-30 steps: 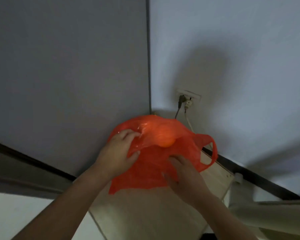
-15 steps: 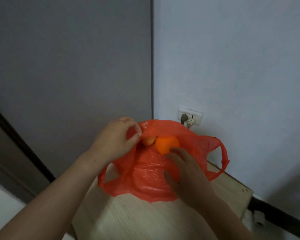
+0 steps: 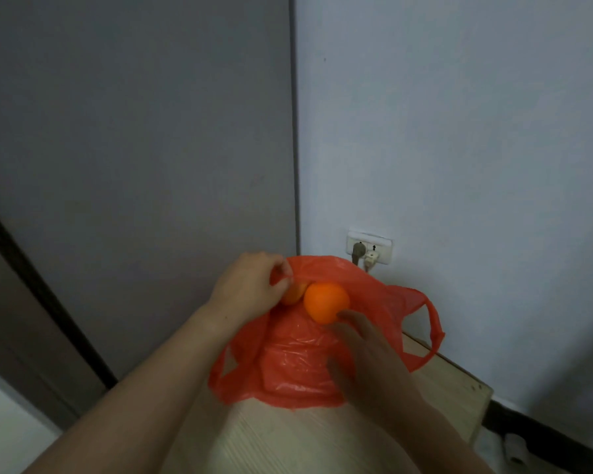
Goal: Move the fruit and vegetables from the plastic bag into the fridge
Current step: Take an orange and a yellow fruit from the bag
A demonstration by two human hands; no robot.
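The bag [image 3: 298, 357] has been pulled wider open, so the orange [image 3: 326, 302] now shows almost whole instead of as a lump under plastic. The right hand [image 3: 367, 350] has slid up until its fingers [image 3: 348, 316] touch the orange. A second, paler fruit [image 3: 293, 295] peeks out beside the left hand [image 3: 250, 289].

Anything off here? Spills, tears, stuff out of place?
Nothing stands out. The red plastic bag sits intact on the wooden table, left hand pinching its rim open, right hand at the orange. No spills.
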